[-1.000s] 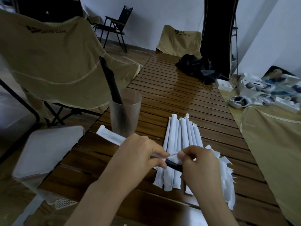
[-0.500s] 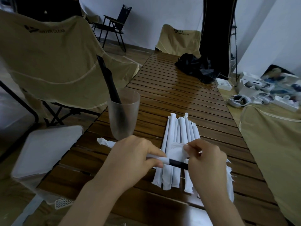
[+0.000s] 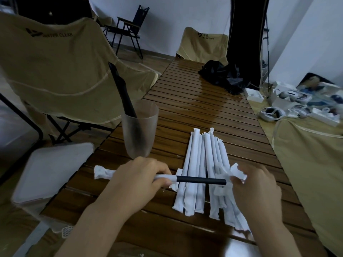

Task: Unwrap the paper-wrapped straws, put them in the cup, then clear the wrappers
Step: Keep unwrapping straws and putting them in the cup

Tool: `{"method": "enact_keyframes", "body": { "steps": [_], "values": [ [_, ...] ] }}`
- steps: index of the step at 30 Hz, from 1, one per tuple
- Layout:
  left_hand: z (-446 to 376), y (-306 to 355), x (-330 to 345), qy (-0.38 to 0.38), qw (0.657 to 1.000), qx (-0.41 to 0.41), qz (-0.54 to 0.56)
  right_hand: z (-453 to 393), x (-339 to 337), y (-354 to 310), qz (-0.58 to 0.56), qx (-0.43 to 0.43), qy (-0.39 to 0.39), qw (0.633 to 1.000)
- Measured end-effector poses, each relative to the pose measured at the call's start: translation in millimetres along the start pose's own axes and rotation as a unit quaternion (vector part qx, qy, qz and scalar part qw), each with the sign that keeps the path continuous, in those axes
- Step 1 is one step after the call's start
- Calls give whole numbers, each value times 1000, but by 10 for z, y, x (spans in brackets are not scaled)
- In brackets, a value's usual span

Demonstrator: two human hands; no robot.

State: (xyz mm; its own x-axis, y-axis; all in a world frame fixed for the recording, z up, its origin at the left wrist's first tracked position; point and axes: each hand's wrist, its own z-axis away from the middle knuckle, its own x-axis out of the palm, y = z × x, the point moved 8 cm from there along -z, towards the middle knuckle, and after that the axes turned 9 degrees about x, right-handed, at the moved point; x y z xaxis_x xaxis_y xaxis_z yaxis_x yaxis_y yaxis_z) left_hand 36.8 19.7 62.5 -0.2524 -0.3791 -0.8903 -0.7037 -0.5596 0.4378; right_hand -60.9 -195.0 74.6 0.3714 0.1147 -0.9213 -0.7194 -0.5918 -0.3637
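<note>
Head view: a slatted wooden bench [image 3: 194, 101] is seen running away from the camera, w/ beige folding chairs at its left, far end and right. A black cloth bundle [image 3: 222, 76] lies at the far end. A frosted cup [image 3: 139, 130] w/ black straws in it stands near the bench's left edge, just beyond the left hand [image 3: 137, 180]. A row of wrapped straws [image 3: 200, 171] lies mid-bench.

The half-unwrapped black straw [image 3: 201, 180] is held across the row, left grip curled on its papered end. A torn wrapper piece [image 3: 237, 174] is pinched in the right hand [image 3: 258, 191], just off the straw's bare tip. Bare slats are left btwn cup and cloth bundle.
</note>
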Motion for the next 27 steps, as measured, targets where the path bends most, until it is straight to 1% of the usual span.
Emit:
{"method": "enact_keyframes", "body": {
  "steps": [2, 3, 5, 6, 7, 8, 10, 13, 15, 18, 21, 23, 27],
  "values": [
    [-15, 4, 11, -4, 1000, 1, 3, 65, -59, -197, -18, -88, 19, 996],
    [-24, 9, 18, -7, 1000, 1, 4, 120, -74, -336, -52, -147, 0, 988],
    [-34, 14, 21, -4, 1000, -2, 13, 294, -5, -622, -101, -247, -102, 958],
    [-39, 15, 17, 1, 1000, -6, 20, 386, 95, -719, -90, -278, -160, 943],
    [-43, 18, 14, 5, 1000, -8, 26, 466, 189, -792, -66, -308, -195, 929],
    [-48, 25, 14, 6, 999, -8, 31, 515, 269, -838, -37, -330, -212, 919],
    [-45, 36, 21, 0, 999, -3, 35, 515, 349, -855, -14, -343, -220, 913],
    [-22, 17, -28, 6, 999, 2, 31, 389, 282, -773, -53, -315, -190, 928],
    [-9, -5, -78, 17, 999, 3, 27, 365, 236, -732, -77, -315, -170, 931],
    [-6, 3, -81, 15, 999, 7, 34, 423, 269, -762, -87, -332, -173, 923],
    [-6, 50, -53, 2, 999, 16, 45, 501, 337, -834, -118, -361, -192, 905],
    [-13, 57, -44, -3, 999, 18, 50, 536, 297, -873, -107, -381, -160, 904],
    [-15, 61, -46, -8, 997, 23, 71, 500, 202, -857, -122, -373, -134, 910]
  ]
}}
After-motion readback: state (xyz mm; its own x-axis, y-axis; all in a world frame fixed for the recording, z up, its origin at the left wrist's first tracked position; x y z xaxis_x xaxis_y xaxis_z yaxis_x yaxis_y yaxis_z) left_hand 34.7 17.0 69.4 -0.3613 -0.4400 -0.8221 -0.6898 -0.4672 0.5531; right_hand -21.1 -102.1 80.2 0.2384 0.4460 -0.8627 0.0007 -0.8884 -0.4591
